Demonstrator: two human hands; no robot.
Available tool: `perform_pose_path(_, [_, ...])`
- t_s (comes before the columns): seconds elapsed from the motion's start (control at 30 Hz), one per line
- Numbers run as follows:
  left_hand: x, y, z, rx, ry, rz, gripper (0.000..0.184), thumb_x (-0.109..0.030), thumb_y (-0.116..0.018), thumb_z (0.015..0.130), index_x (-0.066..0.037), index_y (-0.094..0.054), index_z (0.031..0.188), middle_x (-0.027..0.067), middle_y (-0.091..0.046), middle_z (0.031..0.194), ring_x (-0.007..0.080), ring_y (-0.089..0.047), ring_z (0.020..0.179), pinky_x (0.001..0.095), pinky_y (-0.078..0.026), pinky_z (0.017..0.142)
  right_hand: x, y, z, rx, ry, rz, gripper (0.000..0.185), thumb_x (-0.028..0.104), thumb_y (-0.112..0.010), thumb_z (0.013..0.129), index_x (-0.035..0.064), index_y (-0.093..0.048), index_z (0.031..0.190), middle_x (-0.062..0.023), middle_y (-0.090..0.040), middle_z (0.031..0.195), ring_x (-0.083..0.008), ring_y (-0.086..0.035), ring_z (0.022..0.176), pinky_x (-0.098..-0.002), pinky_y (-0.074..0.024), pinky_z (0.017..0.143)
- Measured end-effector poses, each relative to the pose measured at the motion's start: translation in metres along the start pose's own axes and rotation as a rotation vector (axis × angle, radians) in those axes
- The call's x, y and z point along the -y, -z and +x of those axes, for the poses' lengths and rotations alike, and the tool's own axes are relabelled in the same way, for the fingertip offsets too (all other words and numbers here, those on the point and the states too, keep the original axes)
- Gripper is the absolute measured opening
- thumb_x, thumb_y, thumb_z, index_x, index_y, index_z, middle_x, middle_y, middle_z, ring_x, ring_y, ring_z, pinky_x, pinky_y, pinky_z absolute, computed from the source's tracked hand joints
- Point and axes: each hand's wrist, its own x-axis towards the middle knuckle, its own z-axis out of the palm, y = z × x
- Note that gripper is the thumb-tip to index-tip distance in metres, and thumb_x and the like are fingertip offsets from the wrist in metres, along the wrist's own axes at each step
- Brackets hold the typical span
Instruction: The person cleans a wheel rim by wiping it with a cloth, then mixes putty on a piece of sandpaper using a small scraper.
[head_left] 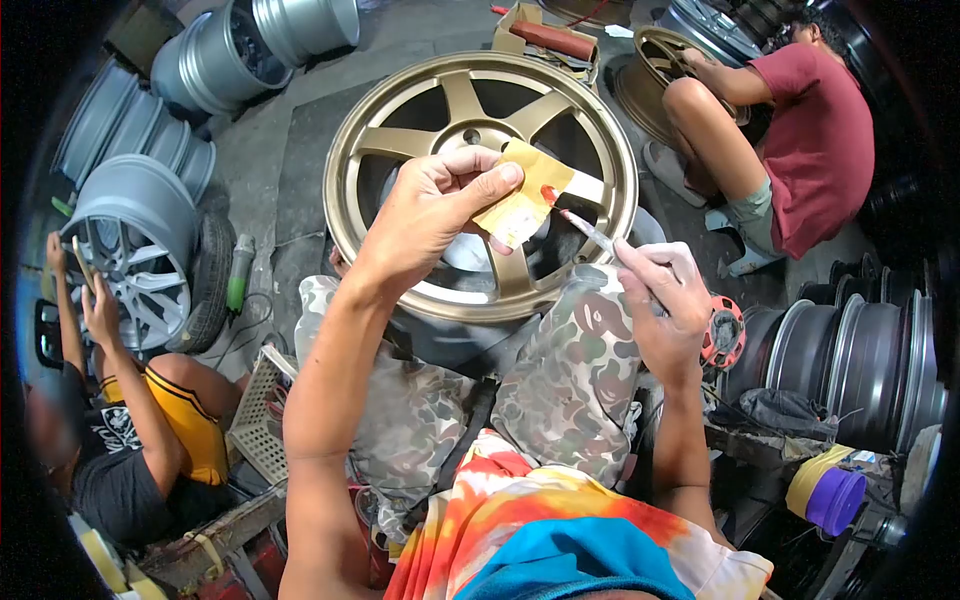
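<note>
My left hand pinches a folded yellow piece of paper, which looks like sandpaper, between thumb and fingers. A small dab of red paste sits near its right edge. Between the fingers of my right hand is a thin metal spatula, its reddish tip pointing at the dab, close to the paper; whether they touch I cannot tell. Beneath both hands a bronze wheel rim lies face up in front of my knees, partly hidden by the left hand and the paper.
At the right, a person in a maroon shirt handles another bronze rim. On the left, a second person works on a silver rim. A green power tool, a tire, a plastic basket and stacked rims surround me.
</note>
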Motion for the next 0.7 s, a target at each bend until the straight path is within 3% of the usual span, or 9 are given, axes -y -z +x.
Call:
perform_pose_path(0.03, [0.001, -0.001, 0.0, 0.0, 0.002, -0.001, 0.03, -0.021, -0.068, 0.099, 0.005, -0.067, 0.115, 0.0081, -0.072, 0.095, 0.0106, -0.069, 0.075, 0.0259, -0.058, 0.057, -0.003, 0.001, -0.002, 0.001, -0.002, -0.001, 0.032, -0.003, -0.075, 0.084, 0.0046, -0.074, 0.116, -0.0095, -0.066, 0.092, -0.0172, -0.064, 0.075, -0.0292, -0.0515, 0.065])
perform_pose_path(0.13, [0.004, -0.004, 0.0, 0.009, 0.025, 0.014, 0.029, -0.02, -0.069, 0.098, 0.004, -0.067, 0.115, 0.0081, -0.072, 0.096, 0.0107, -0.07, 0.077, 0.0266, -0.06, 0.059, -0.008, 0.001, -0.005, 0.079, -0.332, 0.575, 0.015, 0.002, -0.061, 0.097, -0.0036, -0.069, 0.109, -0.01, -0.07, 0.089, -0.0105, -0.061, 0.067, -0.0234, -0.0494, 0.064])
perform_pose_path(0.3, [-0.004, -0.011, -0.004, 0.099, 0.003, -0.002, 0.028, -0.018, -0.072, 0.096, 0.003, -0.068, 0.114, 0.0071, -0.072, 0.098, 0.0092, -0.069, 0.081, 0.0241, -0.058, 0.067, -0.007, -0.006, 0.014, 0.23, -0.423, 0.676, 0.018, 0.006, -0.057, 0.103, -0.0067, -0.068, 0.109, -0.009, -0.069, 0.087, -0.0074, -0.06, 0.068, -0.0204, -0.0484, 0.063])
perform_pose_path(0.47, [-0.006, -0.009, -0.006, 0.059, -0.093, 0.043, 0.023, -0.016, -0.071, 0.097, 0.003, -0.069, 0.11, 0.0056, -0.073, 0.093, 0.0085, -0.069, 0.078, 0.0235, -0.056, 0.069, -0.014, -0.017, 0.011, 0.27, -0.576, 0.737, 0.019, 0.01, -0.063, 0.1, -0.0031, -0.071, 0.112, -0.0041, -0.069, 0.084, -0.0035, -0.053, 0.064, -0.0185, -0.0416, 0.056])
perform_pose_path(0.7, [-0.002, 0.001, -0.003, 0.032, -0.107, 0.142, 0.025, -0.016, -0.072, 0.096, 0.003, -0.069, 0.112, 0.0058, -0.073, 0.096, 0.0071, -0.067, 0.08, 0.0222, -0.055, 0.068, -0.025, -0.016, 0.006, 0.267, -0.557, 0.724, 0.019, 0.01, -0.063, 0.1, -0.0025, -0.072, 0.112, -0.0038, -0.069, 0.084, -0.0033, -0.053, 0.063, -0.0185, -0.0414, 0.055])
